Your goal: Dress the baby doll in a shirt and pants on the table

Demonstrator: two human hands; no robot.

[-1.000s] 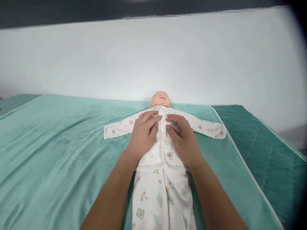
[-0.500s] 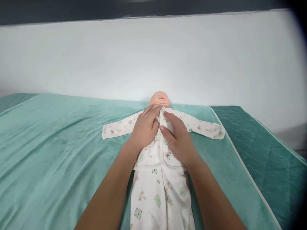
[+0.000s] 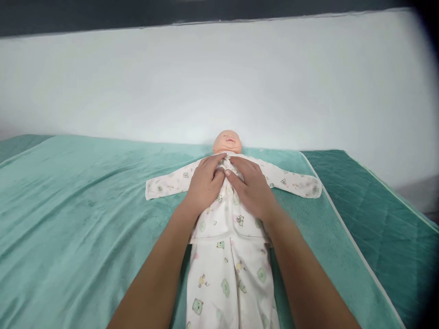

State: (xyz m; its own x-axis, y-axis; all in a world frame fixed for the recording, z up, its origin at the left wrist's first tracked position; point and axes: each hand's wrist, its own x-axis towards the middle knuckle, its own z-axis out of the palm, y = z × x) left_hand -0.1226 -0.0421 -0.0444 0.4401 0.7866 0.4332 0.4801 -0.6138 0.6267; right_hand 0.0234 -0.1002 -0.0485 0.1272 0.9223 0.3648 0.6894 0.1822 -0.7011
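Note:
A baby doll lies on its back, its bald head (image 3: pixel 227 141) at the far end. It wears a white long-sleeved baby shirt (image 3: pixel 228 224) with small green animal prints, closed down the front. Matching trousers (image 3: pixel 226 283) lie below the shirt's hem. My left hand (image 3: pixel 206 180) rests on the left side of the shirt's chest, fingers stretched towards the neckline, thumb apart. On the other side lies my right hand (image 3: pixel 252 185), its fingers likewise extended and thumb apart. Both thumbs and index fingertips come close together at the front opening. The fabric under the palms is hidden.
A light green blanket (image 3: pixel 85 205) with soft folds lies under the doll. At the right, a darker quilted cover (image 3: pixel 370 214) shows beyond its pale edge. Behind the doll's head rises a white wall (image 3: pixel 219 82) with a dark band on top.
My left fingertips have drawn back slightly from the neck onto the shirt. My right fingers have moved inward and come closer to the left ones. The doll stays in place.

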